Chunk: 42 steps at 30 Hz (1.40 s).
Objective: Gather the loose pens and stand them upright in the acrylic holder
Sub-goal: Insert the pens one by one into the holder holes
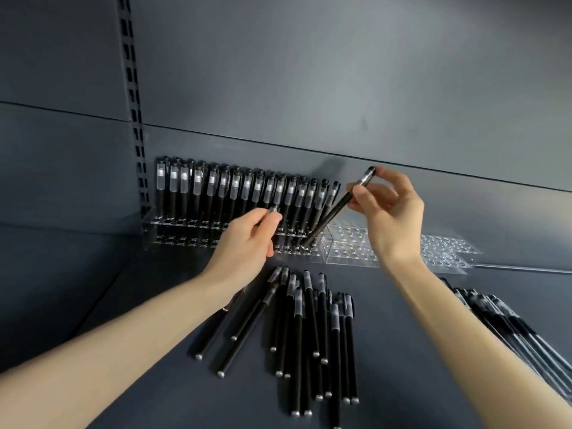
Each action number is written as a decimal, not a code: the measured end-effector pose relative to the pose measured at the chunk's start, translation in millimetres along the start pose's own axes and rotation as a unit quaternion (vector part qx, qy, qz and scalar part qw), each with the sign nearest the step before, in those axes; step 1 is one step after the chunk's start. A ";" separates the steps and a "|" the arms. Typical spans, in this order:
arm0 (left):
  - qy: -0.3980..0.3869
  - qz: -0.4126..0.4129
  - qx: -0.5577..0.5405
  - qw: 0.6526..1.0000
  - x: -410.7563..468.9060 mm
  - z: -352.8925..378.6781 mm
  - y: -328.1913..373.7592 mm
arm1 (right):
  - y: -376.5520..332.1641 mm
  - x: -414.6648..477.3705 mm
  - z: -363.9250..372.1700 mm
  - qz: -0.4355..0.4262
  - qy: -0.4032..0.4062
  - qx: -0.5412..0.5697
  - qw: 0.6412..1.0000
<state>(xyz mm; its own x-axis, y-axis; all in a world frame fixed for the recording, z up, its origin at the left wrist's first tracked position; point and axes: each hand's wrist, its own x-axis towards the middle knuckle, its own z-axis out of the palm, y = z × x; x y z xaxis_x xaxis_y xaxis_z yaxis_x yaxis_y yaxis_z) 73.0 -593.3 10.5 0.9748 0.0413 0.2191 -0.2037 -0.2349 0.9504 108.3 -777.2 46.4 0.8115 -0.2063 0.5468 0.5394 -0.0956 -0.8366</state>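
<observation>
Fingers (pixel 382 176) of the right hand (pixel 390 212) pinch the capped top of a black pen (pixel 332 213). It leans steeply, its lower end at a hole near the right end of the acrylic holder (pixel 173 226). The left hand (pixel 244 239) pinches what looks like 1 more pen (pixel 274 209) by its cap, in front of the standing row (pixel 235 190). Loose pens (pixel 297 329) lie heaped on the shelf (pixel 93 305) just before the holder, and another bunch (pixel 510 329) lies to the right. To seat this pen well, its top should swing upright over the hole before it goes down, so the tip passes both perforated tiers without nudging the neighbours.
</observation>
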 end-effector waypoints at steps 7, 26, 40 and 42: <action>-0.015 -0.032 -0.092 0.995 10.0 13.1 -8.3 | 20.8 28.5 -0.6 -0.094 0.032 -0.102 0.990; -0.044 -0.043 -0.137 0.989 7.7 16.4 -12.2 | 38.4 42.6 2.8 -0.186 -0.009 -0.180 0.966; -0.040 -0.048 -0.150 0.987 7.7 17.2 -13.9 | 45.5 31.4 -3.0 -0.081 -0.093 -0.266 0.956; -0.042 -0.046 -0.157 0.986 7.4 17.1 -13.5 | 45.6 31.0 -3.5 -0.078 -0.095 -0.271 0.955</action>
<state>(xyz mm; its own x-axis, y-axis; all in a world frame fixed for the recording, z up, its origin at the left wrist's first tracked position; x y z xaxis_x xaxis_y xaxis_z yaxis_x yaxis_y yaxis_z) 84.5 -606.4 -4.5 0.9918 -0.0346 0.1233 -0.1203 0.0782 0.9897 157.3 -791.3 25.1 0.7844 0.0278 0.6196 0.5040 -0.6108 -0.6106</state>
